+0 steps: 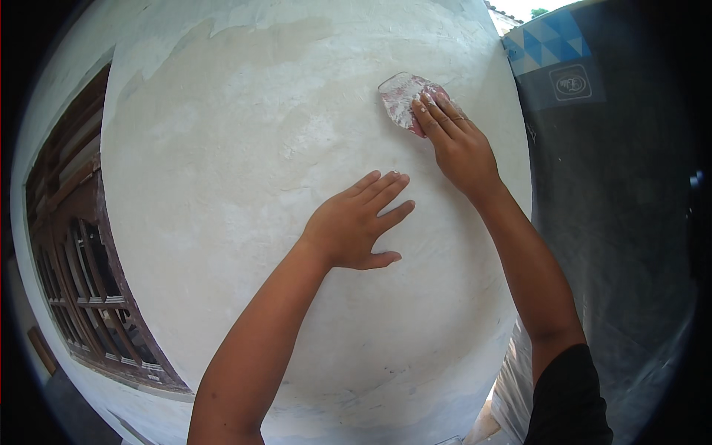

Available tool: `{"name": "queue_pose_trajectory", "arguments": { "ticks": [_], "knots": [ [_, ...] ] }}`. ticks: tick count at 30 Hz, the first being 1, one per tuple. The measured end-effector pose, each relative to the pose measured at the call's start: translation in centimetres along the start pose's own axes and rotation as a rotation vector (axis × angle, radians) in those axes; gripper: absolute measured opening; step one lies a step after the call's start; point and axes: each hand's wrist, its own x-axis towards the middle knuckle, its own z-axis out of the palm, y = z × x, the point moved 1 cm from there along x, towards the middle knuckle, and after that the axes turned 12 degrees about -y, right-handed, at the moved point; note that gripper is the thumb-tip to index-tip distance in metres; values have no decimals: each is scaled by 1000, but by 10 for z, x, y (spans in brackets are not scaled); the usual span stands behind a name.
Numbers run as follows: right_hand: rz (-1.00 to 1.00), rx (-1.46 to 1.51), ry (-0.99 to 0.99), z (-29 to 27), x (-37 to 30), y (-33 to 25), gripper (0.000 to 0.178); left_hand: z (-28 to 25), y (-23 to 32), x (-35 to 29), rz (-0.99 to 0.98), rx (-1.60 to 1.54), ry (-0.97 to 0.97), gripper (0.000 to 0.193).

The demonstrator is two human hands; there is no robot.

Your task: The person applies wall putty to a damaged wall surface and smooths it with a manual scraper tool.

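Note:
My right hand (pixel 463 154) is at the upper right of the wall, fingers pressed over a flat, rounded reddish scraper (pixel 401 96) smeared with white paste. The scraper's face lies close against the whitish wall (pixel 215 252). Under my palm, part of its right side is hidden, and my thumb is out of sight. Lower and to the left, my left hand (pixel 350 226) is spread with nothing in it, fingers pointing right. It is at the wall surface; whether it touches cannot be told. Patches of brighter white and duller beige cover the wall.
A dark wooden window frame with bars (pixel 93 297) is set into the wall at the left. A dark sheet (pixel 601 222) with a blue-and-white triangle pattern (pixel 549 43) at its top hangs along the right. Clear plastic sheeting (pixel 512 386) shows at the lower right.

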Motion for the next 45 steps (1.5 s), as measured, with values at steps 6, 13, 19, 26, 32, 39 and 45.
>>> {"name": "queue_pose_trajectory", "arguments": {
  "ticks": [6, 13, 19, 26, 32, 39, 45],
  "knots": [
    [-38, 5, -65, 9, 8, -4, 45, -2, 1, 4, 17, -2, 1, 73],
    [22, 53, 9, 4, 7, -1, 43, -1, 1, 2, 7, 0, 17, 74],
    [-16, 65, -26, 11, -1, -6, 45, -2, 2, 2, 6, -13, 0, 74],
    [31, 59, 57, 5, 11, -2, 43, -2, 2, 3, 8, -14, 8, 74],
    [-39, 40, -25, 13, -7, 2, 47, -2, 2, 1, 1, -5, 1, 74],
    [-50, 48, -5, 11, 20, -5, 50, -1, 3, 6, 11, -12, 12, 74],
    [-62, 101, -25, 14, -3, 6, 50, -3, 0, 0, 0, -10, 4, 74]
  ]
}}
